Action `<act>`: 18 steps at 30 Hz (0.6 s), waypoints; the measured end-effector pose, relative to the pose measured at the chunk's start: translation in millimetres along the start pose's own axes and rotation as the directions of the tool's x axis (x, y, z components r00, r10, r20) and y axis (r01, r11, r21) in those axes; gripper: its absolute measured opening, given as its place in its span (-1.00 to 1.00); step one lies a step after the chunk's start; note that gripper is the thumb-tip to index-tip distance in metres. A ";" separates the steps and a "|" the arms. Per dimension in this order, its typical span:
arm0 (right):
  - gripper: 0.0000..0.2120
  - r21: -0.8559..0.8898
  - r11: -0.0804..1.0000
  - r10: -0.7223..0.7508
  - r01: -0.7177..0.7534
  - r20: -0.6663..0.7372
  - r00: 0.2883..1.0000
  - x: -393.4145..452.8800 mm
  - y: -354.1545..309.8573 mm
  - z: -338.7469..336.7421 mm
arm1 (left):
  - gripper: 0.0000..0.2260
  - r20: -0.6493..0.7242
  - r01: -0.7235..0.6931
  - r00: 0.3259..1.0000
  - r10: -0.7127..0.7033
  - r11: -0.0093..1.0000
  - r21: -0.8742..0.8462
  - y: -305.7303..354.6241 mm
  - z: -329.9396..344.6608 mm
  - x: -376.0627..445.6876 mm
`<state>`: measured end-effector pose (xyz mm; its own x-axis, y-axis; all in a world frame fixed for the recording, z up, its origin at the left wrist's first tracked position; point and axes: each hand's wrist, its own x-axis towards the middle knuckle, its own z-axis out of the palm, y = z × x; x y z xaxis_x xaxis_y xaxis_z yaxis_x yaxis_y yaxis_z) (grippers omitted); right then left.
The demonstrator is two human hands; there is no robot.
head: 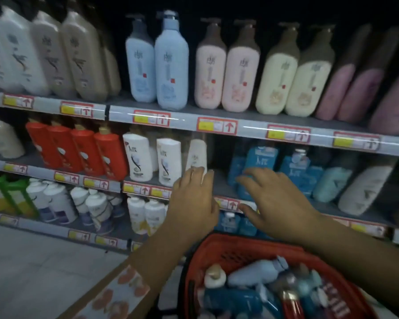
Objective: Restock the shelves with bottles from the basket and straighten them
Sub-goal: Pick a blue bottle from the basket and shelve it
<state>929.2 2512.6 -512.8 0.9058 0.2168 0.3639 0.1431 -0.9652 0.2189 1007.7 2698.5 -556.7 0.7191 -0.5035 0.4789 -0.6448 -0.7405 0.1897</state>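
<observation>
Basket: the red shopping basket (219,252) sits lowest and closest, below both wrists, holding a heap of bottles; a pale blue bottle (256,271) lies on top, a cream-capped one (214,276) beside it, a dark teal one (230,300) beneath.
Target bottle: a slim cream bottle (196,155) stands on the middle shelf (224,191) above the basket, right of two white bottles (137,157), with a dark gap on its other side before the blue refill packs (260,162).
Step in hand: probably straightening that cream bottle in its row; motion blur makes it uncertain.
Doing it well: judged from here, steady it low on the body, turn the label forward, line it up with the white bottles, avoid knocking the neighbours.
Left hand (194,199): palm down, fingers extended, tips at the cream bottle's lower front; open grip, holding nothing.
Right hand (276,203): spread flat before the blue packs, open grip, empty.
Arms: both reach forward over the basket.
</observation>
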 end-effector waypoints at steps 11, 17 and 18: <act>-0.55 0.046 0.973 0.203 -0.227 0.297 0.933 -172.0 50.5 70.6 | -0.43 0.449 -0.139 0.891 0.067 0.982 0.129 94.1 106.7 -61.3; -0.42 0.130 0.935 0.228 -0.329 0.491 0.841 -208.5 54.9 101.8 | -0.39 0.606 -0.272 0.784 0.137 0.953 0.137 106.8 163.2 -84.0; -0.38 0.135 0.929 0.228 -0.344 0.525 0.820 -210.8 53.3 106.2 | -0.39 0.631 -0.287 0.763 0.141 0.948 0.135 106.7 172.0 -87.7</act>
<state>788.2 2399.9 -674.0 0.9848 -0.1188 -0.1270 -0.1252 -0.9912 -0.0437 920.4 2587.1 -725.9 0.6209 -0.7696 -0.1489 -0.7831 -0.6177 -0.0730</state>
